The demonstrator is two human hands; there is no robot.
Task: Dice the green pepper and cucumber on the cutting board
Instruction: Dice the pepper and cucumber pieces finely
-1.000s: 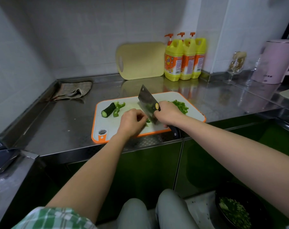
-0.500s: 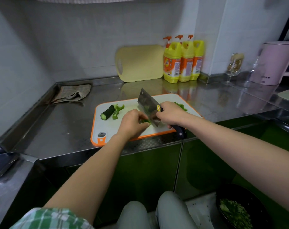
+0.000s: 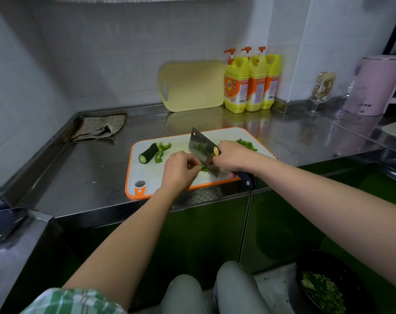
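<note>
While the left hand [image 3: 180, 169] pins down a green pepper piece [image 3: 204, 169], the right hand [image 3: 234, 156] holds a cleaver [image 3: 202, 150] against it.

Far to the left of both hands, a folded cloth [image 3: 99, 128] lies on the steel counter [image 3: 79, 177]. Closer to the left hand, a cucumber chunk [image 3: 148, 153] and some green pepper strips [image 3: 162, 150] lie touching on the white cutting board [image 3: 147, 175] with its orange rim. The left hand's fingers are curled on the pepper piece. The cleaver blade stands just beside those fingers, edge down. The right hand's fingers wrap round the cleaver's handle. Just behind the right hand sits a pile of diced pepper [image 3: 246, 143]. Low down, right of the right arm, a black bowl [image 3: 351, 279] holds chopped greens.
</note>
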